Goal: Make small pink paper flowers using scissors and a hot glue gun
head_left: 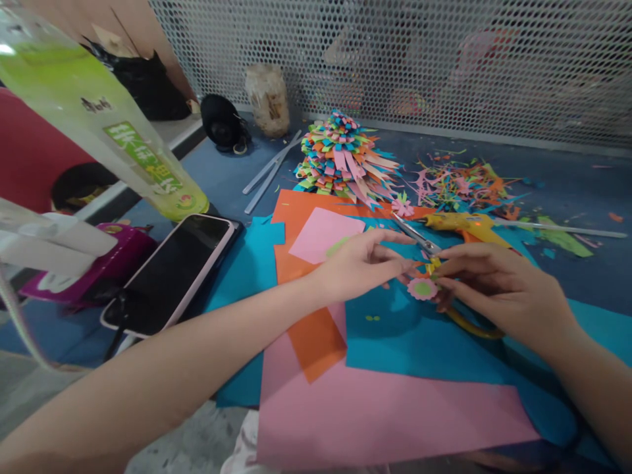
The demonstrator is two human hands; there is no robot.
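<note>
Illumination is dim and diffuse, with soft shadow on the blue paper [395, 352] at five o'clock, below the flower [422, 289]. Glare marks the bottle [128, 141], stretched by edge distortion at ten o'clock. Detail behind the mesh [405, 66], one o'clock, is blurred.

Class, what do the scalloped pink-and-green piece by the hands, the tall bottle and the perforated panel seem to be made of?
Scalloped piece: matte paper or card; flat, evenly coloured, cut edge.
Tall bottle: probably clear, glossy plastic; highlight, green liquid showing through.
Perforated panel: likely dull grey metal, given its regular holes; plastic isn't ruled out.
</note>
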